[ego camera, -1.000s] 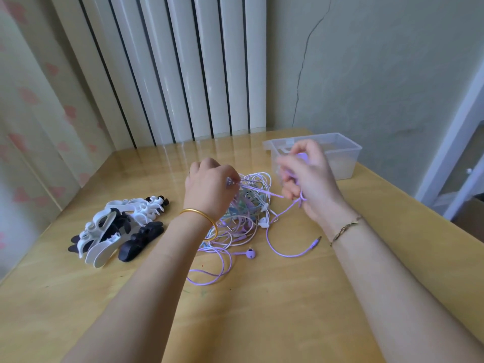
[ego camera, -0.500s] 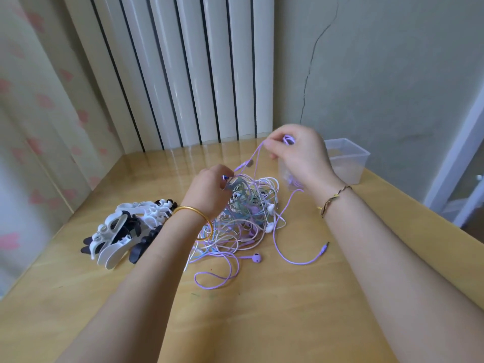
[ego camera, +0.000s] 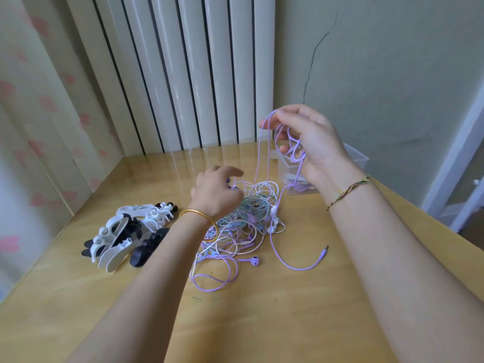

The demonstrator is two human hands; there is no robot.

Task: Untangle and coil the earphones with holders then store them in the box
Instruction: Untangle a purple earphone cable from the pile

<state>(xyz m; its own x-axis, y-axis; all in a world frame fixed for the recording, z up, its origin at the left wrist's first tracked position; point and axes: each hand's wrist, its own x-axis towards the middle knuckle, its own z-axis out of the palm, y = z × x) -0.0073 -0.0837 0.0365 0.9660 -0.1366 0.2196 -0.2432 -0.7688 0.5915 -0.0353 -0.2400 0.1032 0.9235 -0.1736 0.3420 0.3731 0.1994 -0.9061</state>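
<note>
Landmark: the tangle of earphones (ego camera: 251, 213), white, pale blue and purple cords heaped on the wooden table (ego camera: 262, 323).
Right hand (ego camera: 311, 142): raised above and to the right of the tangle, fingers curled round several loops of the purple cable (ego camera: 262, 158), thumb and forefinger pinching its top.
Purple cable: two strands hang from the right hand down into the tangle.
Left hand (ego camera: 214, 192): on the tangle's upper left edge, fingers curled and blurred; I cannot tell whether they hold a cord.
Jack plug (ego camera: 324, 251): lies on the table right of the tangle.
Purple earbud (ego camera: 254, 261): lies just in front of the tangle.
Holders (ego camera: 125, 231): black and white pile left of the tangle, apart from it.
Box (ego camera: 356, 158): clear plastic, behind and right of the tangle, partly hidden by the right hand.
Wrists: gold bangle (ego camera: 199, 216) on the left, braided bracelet (ego camera: 348, 191) on the right.
</note>
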